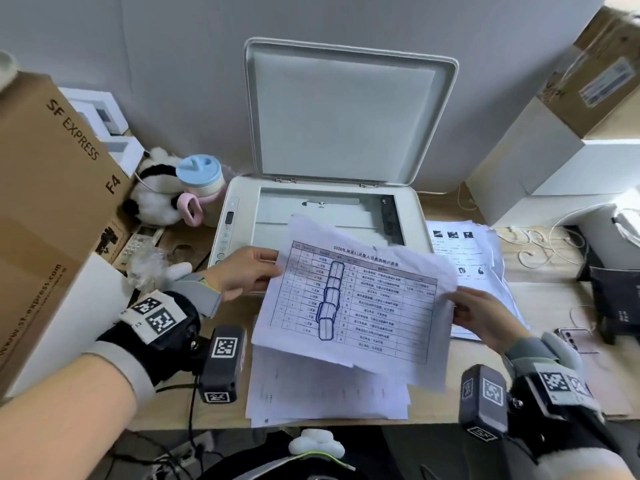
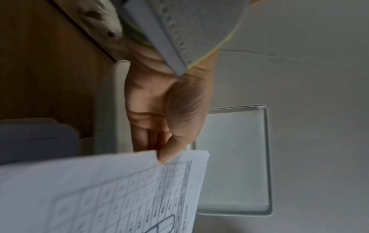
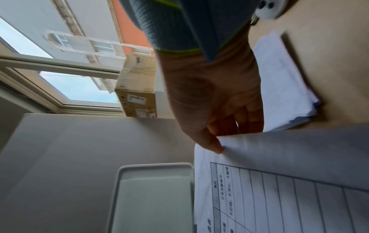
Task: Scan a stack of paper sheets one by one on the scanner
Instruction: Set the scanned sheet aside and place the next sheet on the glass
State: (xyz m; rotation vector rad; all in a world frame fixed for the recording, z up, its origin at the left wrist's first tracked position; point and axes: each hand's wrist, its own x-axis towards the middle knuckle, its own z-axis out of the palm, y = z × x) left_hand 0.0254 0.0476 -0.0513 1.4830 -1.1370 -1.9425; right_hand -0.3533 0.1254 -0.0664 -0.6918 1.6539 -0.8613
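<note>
A printed sheet (image 1: 360, 303) with a table and blue pen marks hangs face up in the air, just in front of the scanner (image 1: 239, 199). My left hand (image 1: 242, 271) pinches its left edge, thumb on top (image 2: 169, 151). My right hand (image 1: 481, 317) pinches its right edge (image 3: 213, 146). The sheet (image 2: 111, 193) covers the front part of the scanner glass (image 1: 329, 213), whose lid (image 1: 346, 112) stands raised against the wall. A stack of paper (image 1: 325, 393) lies on the desk under the held sheet. A second pile (image 1: 464, 258) lies right of the scanner.
A large SF Express carton (image 1: 52, 188) stands at the left. A plush panda (image 1: 152, 199) and a blue-lidded cup (image 1: 201, 178) sit left of the scanner. White and brown boxes (image 1: 554, 140), cables (image 1: 540, 244) and a phone (image 1: 575, 337) are at the right.
</note>
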